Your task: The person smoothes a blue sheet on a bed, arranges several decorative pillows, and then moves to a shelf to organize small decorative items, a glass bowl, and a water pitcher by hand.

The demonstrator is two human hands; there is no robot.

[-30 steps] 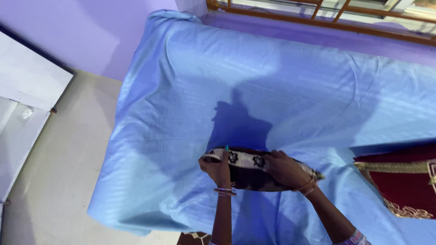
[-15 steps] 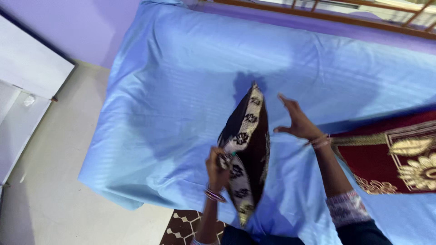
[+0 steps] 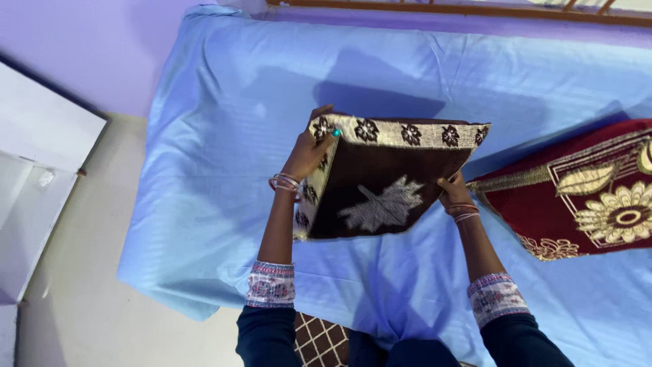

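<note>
A dark brown cushion (image 3: 380, 183) with a grey leaf motif and a cream flowered border is held up flat above the blue bedsheet (image 3: 224, 122). My left hand (image 3: 307, 151) grips its upper left corner. At the cushion's right edge, my right hand (image 3: 453, 192) holds it from below. Both wrists wear bangles.
A maroon cushion (image 3: 591, 197) with gold flower embroidery lies on the bed to the right. The bed's near left corner overhangs a pale floor (image 3: 88, 272). A white cabinet (image 3: 34, 156) stands at left, a purple wall behind. A brown patterned mat (image 3: 319, 340) lies below.
The cushion went from lying on the bed, to standing on edge in my left hand, to being held flat and wide by both hands. The view shifted right.
</note>
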